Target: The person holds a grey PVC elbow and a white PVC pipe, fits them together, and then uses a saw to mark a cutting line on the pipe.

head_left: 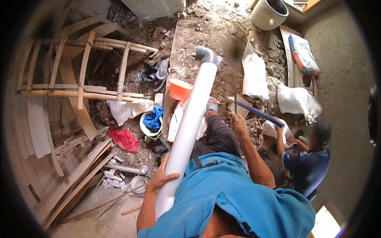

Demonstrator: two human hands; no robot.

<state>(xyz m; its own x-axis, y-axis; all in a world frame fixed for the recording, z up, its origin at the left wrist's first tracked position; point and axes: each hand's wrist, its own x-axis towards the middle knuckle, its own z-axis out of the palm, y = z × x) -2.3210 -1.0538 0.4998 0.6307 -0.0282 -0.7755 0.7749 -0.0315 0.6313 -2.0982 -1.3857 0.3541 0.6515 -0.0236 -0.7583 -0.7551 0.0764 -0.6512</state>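
Note:
My left hand [162, 176] is wrapped round the lower part of a long white plastic pipe [191, 119]. The pipe slants up across my body, and a grey elbow fitting [207, 54] sits on its far end. To the right, my right hand [239, 126] is closed on a thin, dark, upright tool [235, 91], seen nearly edge-on, so its kind is unclear. Just beyond that hand runs a blue tube [260, 114], its lower end by a co-worker's hand [279, 133]. An orange bucket [179, 89] stands left of the pipe.
A co-worker [307, 164] crouches at the right beside a white sack [274, 129]. A bamboo ladder [83, 89] and planks [79, 180] fill the left. Near them are a white bucket with blue cloth [144, 127] and a red cloth [124, 139]. Rubble covers the ground ahead.

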